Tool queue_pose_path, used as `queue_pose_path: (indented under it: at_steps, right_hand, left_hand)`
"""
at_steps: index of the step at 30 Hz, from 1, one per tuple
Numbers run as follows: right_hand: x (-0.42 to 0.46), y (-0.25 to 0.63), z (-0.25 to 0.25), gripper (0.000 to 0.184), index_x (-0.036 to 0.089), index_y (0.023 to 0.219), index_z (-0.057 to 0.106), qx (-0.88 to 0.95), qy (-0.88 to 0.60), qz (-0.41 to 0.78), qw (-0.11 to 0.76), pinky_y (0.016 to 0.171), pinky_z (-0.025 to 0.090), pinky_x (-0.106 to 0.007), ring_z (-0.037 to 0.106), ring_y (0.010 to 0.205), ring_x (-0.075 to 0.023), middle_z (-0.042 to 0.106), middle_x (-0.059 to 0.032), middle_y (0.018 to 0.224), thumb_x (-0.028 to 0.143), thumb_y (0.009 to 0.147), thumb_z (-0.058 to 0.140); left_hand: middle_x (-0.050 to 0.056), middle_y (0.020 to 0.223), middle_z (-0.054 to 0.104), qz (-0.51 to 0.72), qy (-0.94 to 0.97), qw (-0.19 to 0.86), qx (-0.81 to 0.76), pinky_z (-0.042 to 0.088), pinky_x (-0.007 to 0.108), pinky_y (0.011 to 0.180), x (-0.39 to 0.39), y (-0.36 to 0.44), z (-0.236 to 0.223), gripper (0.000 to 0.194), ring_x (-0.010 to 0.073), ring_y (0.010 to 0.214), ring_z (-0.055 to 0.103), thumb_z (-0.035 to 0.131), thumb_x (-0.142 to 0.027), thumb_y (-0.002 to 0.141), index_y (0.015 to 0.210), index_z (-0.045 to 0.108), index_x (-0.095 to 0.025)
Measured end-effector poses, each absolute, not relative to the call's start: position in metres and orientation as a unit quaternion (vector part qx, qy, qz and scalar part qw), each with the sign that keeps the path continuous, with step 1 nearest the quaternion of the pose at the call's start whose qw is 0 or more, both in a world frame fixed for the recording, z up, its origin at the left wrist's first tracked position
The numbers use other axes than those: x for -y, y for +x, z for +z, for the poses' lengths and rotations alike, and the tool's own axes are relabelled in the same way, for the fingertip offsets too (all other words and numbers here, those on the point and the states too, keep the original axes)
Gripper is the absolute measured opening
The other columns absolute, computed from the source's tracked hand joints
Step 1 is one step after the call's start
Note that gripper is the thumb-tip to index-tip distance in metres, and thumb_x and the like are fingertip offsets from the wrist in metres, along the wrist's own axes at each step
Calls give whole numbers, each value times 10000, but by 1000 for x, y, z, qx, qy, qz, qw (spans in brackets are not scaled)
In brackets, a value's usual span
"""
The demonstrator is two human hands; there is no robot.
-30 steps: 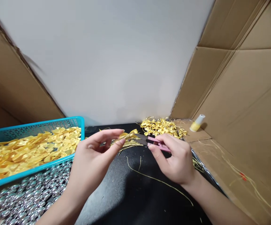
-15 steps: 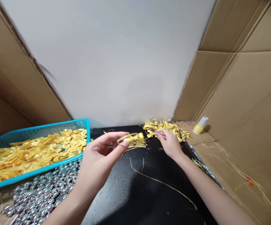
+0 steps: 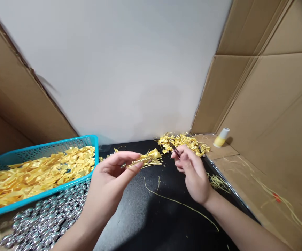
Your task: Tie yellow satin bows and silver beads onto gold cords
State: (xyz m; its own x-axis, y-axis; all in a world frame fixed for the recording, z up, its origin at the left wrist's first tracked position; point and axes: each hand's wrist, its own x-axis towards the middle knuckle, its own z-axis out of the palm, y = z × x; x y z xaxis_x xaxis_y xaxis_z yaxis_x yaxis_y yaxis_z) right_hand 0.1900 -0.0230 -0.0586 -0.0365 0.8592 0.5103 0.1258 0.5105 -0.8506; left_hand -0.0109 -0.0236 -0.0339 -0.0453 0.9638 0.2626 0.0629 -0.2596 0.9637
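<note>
Taking the point between our two hands as the clock's centre, our left hand (image 3: 106, 188), at 9 o'clock, pinches a shiny yellow bow (image 3: 154, 152) between thumb and fingers; the bow sits near 12, above a bundle of gold cords (image 3: 157, 162). Our right hand (image 3: 195, 174), at 3 o'clock, grips dark-bladed snips (image 3: 175, 150), well apart from the bow and angled towards a pile of finished-looking bows (image 3: 190, 143) between 1 and 2. We cannot tell whether the blades are closed.

Beyond our left hand at 9 is a turquoise basket (image 3: 96, 150) of yellow ribbon pieces; silver beads (image 3: 54, 216) spread at 8. A loose cord (image 3: 187, 206) curves at 4, and a small bottle (image 3: 221, 137) stands at 2.

We judge that a slack pinch could drop the bow among the similar cords. The snips' tips could snag loops in the pile and drag bows. Our left forearm, brushing the beads, could scatter them.
</note>
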Motion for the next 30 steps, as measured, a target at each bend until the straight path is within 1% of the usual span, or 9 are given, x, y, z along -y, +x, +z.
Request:
queue_pose_path:
  at_steps: [2,4,6,9,15,19,24,30]
  right_hand:
    - [36,187,-50,190,197,868,542,686,-367,248,578,438,303,-204,365,480,-79,424,52,610,338,950,445]
    - [44,186,-46,121,192,861,538,713,-355,186,576,450,329,-196,395,481,-70,464,49,622,260,928,464]
    - [47,184,-45,101,186,861,543,724,-357,142,573,458,348,-192,420,487,-70,494,42,630,230,914,470]
    - [47,182,-47,98,174,880,560,726,-372,109,568,463,376,-192,458,496,-75,534,27,646,232,906,486]
    - [45,180,-49,122,179,864,564,722,-383,88,569,465,400,-199,491,491,-85,567,16,638,247,913,475]
    - [45,180,-50,122,178,888,564,721,-383,85,571,482,419,-205,521,507,-93,587,5,657,249,918,470]
    - [46,179,-50,149,175,877,564,722,-375,81,577,471,400,-205,511,489,-91,581,6,640,249,932,447]
    - [45,178,-50,139,175,874,573,716,-377,80,582,466,394,-204,495,477,-87,575,10,634,236,927,459]
  left_hand:
    - [14,758,700,565,547,426,-446,519,224,615,23,-11,-36,161,158,715,646,781,-334,702,788,719,-213]
    - [4,752,699,569,540,441,-436,519,215,625,23,-11,-37,155,155,730,647,792,-332,692,778,719,-226]
    - [-5,766,699,576,537,442,-429,523,214,642,23,-10,-39,136,151,744,647,796,-320,689,768,719,-241]
    - [-8,810,702,592,542,425,-419,533,232,675,24,-9,-41,110,153,763,647,794,-301,688,740,710,-252]
    - [12,786,691,599,572,397,-396,553,295,694,24,-8,-46,134,184,759,646,779,-333,699,676,685,-241]
    - [12,744,676,603,591,382,-377,543,287,675,23,-8,-47,129,174,733,625,771,-322,717,661,686,-243]
    - [-5,711,664,606,606,387,-341,520,258,638,24,-6,-44,114,148,686,605,756,-296,746,660,692,-256]
    - [-2,710,656,606,605,391,-337,509,268,638,25,-5,-44,121,156,681,603,766,-283,738,655,686,-244]
